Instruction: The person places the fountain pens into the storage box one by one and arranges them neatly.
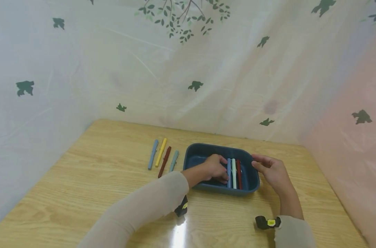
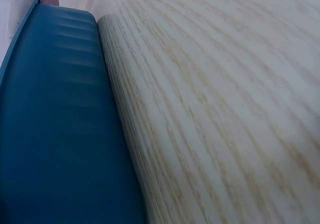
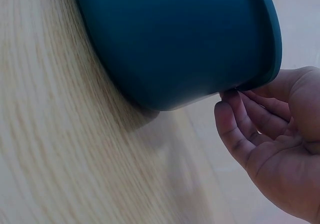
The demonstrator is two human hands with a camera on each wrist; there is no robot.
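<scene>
My left hand (image 1: 216, 168) reaches into a dark blue open box (image 1: 203, 146), its thumb and fingers spread apart at the left side of a blue pen (image 1: 229, 172). Its fingertips are at or against that pen, without visibly wrapping round it. Beside the blue pen lie a pale mint pen (image 1: 234, 173) and a dark red pen (image 1: 239, 174), side by side in the box's right half. My right hand (image 1: 272, 171) pinches the box's right end at the rim; the right wrist view shows the thumb and fingertips (image 3: 227, 116) there. The left hand's fingers are out of the left wrist view.
On the wooden table (image 1: 82, 193), left of the box, lie another blue pen (image 1: 153, 155), a yellow pen (image 1: 161, 152), a dark red pen (image 1: 164, 162) and a grey-green pen (image 1: 174, 161). A patterned curtain (image 1: 163, 79) hangs behind and at both sides.
</scene>
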